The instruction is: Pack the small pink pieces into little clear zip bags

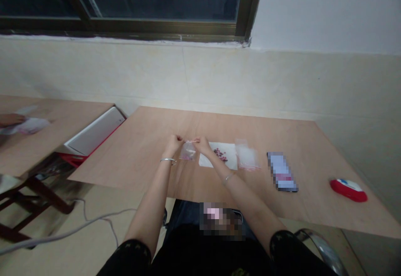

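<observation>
Between my two hands is a small clear plastic bag (188, 151) with a reddish top edge and a few small pinkish things low inside it. My left hand (174, 143) pinches the left end of that edge, and my right hand (202, 144) pinches the right end. Just to the right, partly behind my right forearm, a white sheet of paper (231, 154) carries a cluster of small pink and dark beads (220, 154). Beside the paper is a stack of clear plastic bags (248, 157).
A phone (282, 171) and a red and white object (348, 190) lie on the right of the wooden table (125, 159). At the left, another person's hand (11, 119) rests near plastic on a second table (62, 117). A cable (62, 237) runs across the floor.
</observation>
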{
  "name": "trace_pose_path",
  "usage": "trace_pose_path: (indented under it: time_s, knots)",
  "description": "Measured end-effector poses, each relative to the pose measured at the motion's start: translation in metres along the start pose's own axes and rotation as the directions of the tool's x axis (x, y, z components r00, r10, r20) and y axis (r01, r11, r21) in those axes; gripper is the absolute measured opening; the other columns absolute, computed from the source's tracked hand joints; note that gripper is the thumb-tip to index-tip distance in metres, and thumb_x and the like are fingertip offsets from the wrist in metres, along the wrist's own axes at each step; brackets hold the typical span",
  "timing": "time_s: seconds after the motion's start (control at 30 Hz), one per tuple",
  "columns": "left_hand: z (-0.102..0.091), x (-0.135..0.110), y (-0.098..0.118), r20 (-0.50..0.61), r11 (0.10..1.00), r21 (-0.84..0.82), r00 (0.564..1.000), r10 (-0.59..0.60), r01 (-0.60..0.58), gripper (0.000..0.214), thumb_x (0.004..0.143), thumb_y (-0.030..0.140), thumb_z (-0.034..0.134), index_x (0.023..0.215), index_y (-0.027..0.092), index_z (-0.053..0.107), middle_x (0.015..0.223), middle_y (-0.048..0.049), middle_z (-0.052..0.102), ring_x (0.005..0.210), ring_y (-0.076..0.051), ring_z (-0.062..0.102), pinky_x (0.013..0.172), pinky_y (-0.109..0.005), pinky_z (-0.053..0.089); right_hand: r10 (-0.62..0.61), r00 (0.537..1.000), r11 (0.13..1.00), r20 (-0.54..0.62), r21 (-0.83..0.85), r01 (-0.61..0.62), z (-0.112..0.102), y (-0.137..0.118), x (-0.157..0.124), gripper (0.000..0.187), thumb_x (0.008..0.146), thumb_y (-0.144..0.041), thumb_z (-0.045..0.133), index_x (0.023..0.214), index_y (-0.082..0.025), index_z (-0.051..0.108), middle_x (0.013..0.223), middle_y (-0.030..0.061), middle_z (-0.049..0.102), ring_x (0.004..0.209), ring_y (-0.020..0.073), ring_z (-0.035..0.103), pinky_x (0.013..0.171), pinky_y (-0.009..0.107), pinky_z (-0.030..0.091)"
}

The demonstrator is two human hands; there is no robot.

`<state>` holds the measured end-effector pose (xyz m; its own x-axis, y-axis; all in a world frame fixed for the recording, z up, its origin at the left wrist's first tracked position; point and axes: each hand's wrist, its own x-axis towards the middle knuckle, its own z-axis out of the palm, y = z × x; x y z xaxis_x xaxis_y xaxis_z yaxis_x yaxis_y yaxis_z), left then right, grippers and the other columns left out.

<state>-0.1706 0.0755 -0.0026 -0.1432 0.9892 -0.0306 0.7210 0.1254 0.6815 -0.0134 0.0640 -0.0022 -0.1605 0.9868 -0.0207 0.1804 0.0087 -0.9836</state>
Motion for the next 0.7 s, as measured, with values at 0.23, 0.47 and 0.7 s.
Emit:
trace_pose_path:
  time_s: [0.23, 0.47, 0.7]
  knots:
    - [0.014, -0.009, -0.008, -0.096, 0.999, 0.037, 0.995, -0.034, 0.037, 0.015, 0.071, 0.014, 0.056, 0.083, 0.009, 0.065, 0.086, -0.0132, 0.069, 0.08, -0.019, 0.06, 0.067, -0.026, 0.039, -0.105, 0.987, 0.994, -0.119, -0.024, 0.103, -0.006, -0.005, -0.032, 0.026, 0.072, -0.017, 0.064, 0.098, -0.018, 0.067, 0.107, 0.0087, 0.069, 0.11, 0.0224, 0.057, 0.096, 0.036, 0.043]
    - [0.017, -0.058, 0.029, -0.195, 0.999, -0.035, 0.981, 0.001, -0.008, 0.031, 0.079, 0.027, 0.055, 0.104, 0.01, 0.063, 0.1, -0.0168, 0.068, 0.087, -0.024, 0.063, 0.07, -0.029, 0.044, -0.073, 0.952, 0.981, 0.297, 0.195, 0.015, -0.076, -0.011, -0.167, 0.029, 0.079, -0.04, 0.064, 0.1, -0.021, 0.069, 0.096, 0.0049, 0.072, 0.09, 0.0182, 0.067, 0.086, 0.035, 0.051]
    - [0.011, -0.186, 0.062, 0.535, 0.953, -0.279, 0.806, 0.256, -0.118, 0.031, 0.085, 0.04, 0.046, 0.076, 0.015, 0.063, 0.068, -0.0014, 0.062, 0.062, -0.012, 0.055, 0.06, -0.024, 0.042, 0.295, 0.896, 0.921, 0.331, -0.347, -0.175, -0.131, 0.021, -0.279, 0.023, 0.083, -0.028, 0.054, 0.092, -0.018, 0.074, 0.095, 0.0079, 0.073, 0.09, 0.0242, 0.066, 0.084, 0.036, 0.05]
